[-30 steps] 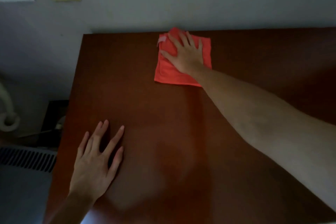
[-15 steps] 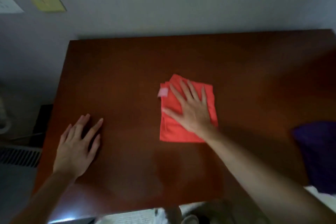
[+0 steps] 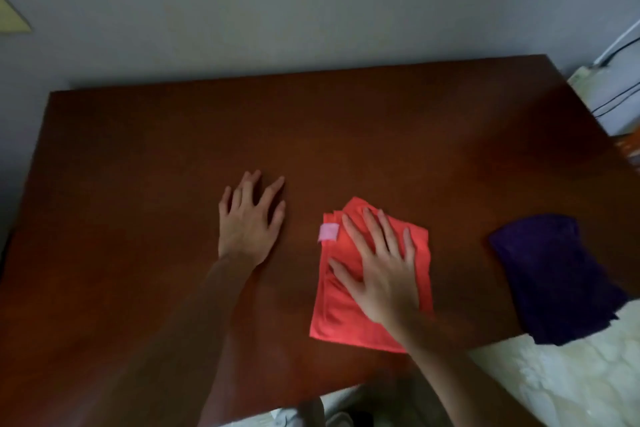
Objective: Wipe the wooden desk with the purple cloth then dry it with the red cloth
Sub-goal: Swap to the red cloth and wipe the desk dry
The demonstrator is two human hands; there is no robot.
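The wooden desk [image 3: 138,184] is dark reddish brown and fills most of the view. A folded red cloth [image 3: 332,315] with a small pink label lies near the desk's front edge, right of centre. My right hand [image 3: 381,274] presses flat on top of it, fingers spread. Just left of the cloth, my left hand [image 3: 251,222] rests flat on the bare wood, holding nothing. The purple cloth [image 3: 557,281] lies crumpled at the front right corner, partly hanging over the edge.
A grey wall [image 3: 311,3] runs along the desk's far edge. White bedding [image 3: 554,385] lies below the front right corner. Cables and a white object [image 3: 616,87] sit past the right edge. A yellow paper [image 3: 10,17] hangs on the wall at left.
My right hand has dragged the red cloth from the far edge toward the front edge. The view shifted right, bringing the purple cloth into sight. My left hand stays flat on the wood.
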